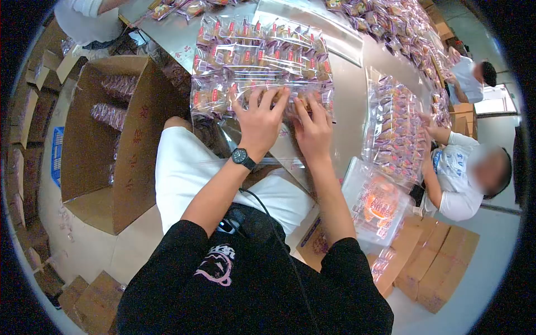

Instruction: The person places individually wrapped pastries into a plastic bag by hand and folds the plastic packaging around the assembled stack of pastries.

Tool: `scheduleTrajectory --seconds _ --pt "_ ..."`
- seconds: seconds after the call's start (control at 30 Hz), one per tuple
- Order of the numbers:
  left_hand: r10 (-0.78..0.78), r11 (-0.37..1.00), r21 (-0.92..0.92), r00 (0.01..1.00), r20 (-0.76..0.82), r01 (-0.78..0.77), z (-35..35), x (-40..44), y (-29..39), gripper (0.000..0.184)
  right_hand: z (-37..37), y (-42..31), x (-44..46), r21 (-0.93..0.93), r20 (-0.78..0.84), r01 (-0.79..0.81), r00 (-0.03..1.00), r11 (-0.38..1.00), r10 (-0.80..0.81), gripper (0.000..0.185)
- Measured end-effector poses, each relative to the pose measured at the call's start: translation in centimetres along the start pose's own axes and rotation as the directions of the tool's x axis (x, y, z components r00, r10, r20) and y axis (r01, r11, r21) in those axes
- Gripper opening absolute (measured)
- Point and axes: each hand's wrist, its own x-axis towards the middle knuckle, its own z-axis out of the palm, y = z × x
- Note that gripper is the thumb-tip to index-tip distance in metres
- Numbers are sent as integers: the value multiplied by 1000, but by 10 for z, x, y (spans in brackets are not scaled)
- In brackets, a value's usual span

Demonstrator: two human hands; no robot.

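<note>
A clear plastic bag (259, 56) filled with rows of small wrapped pastries lies flat on the metal table (349, 84) in front of me. On its near edge rests my left hand (261, 120), fingers spread over the plastic, with a black watch on the wrist. Beside it, my right hand (314, 125) presses on the same near edge, its fingers bent and apart. Neither hand is wrapped round anything. The parts of the bag under my palms and fingertips are hidden.
An open cardboard box (131, 145) with filled bags stands at left. Right of me are another filled bag (393, 125), a stack of printed bags (374, 204), a seated co-worker (458, 173) and closed boxes (441, 257). Loose packets (385, 28) are heaped behind.
</note>
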Motion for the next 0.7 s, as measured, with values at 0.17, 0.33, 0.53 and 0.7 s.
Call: scheduleTrajectory --seconds 0.17,0.33,0.53,0.7 --pt "49 998 42 998 -38 -48 0 -2 -4 45 7 -12 2 -89 -8 -78 997 993 77 49" --pt "76 997 9 995 -72 -75 5 -1 -7 41 16 -25 19 -57 -7 -235 972 970 235 51" --pt "96 982 156 993 65 -105 2 4 -3 46 0 -19 38 -11 177 -235 956 972 233 52" --pt "-29 999 35 989 142 24 -13 16 20 51 2 32 28 517 281 -293 946 805 164 56"
